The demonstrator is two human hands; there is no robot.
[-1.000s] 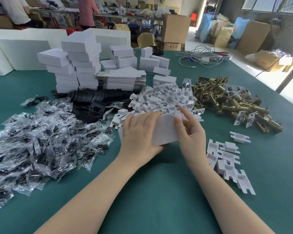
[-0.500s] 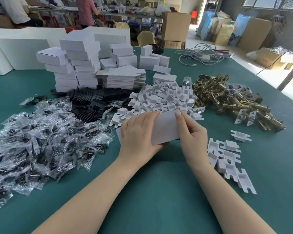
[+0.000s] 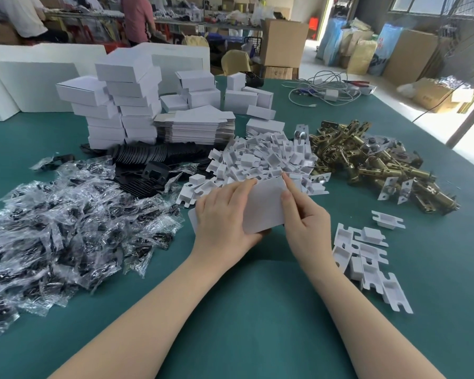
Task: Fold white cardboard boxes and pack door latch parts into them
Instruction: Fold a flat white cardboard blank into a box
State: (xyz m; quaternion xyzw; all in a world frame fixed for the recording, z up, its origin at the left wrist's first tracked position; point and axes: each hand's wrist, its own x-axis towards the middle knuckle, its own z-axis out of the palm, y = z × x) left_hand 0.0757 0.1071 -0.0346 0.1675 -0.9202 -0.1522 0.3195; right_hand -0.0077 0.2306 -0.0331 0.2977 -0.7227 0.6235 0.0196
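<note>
both the left hand (image 3: 225, 214) and right hand (image 3: 304, 217) gripped a white cardboard box (image 3: 263, 206) above the table's (image 3: 244, 310) middle, nearer its front edge; its inside faced away, contents unseen.

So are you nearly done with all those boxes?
Not nearly. Done: folded white boxes stand stacked at the back. In hand: the left hand and right hand hold one white cardboard piece, mid-fold. Left: a stack of flat blanks, a heap of brass latches, white inserts and bagged parts all wait unpacked.
</note>
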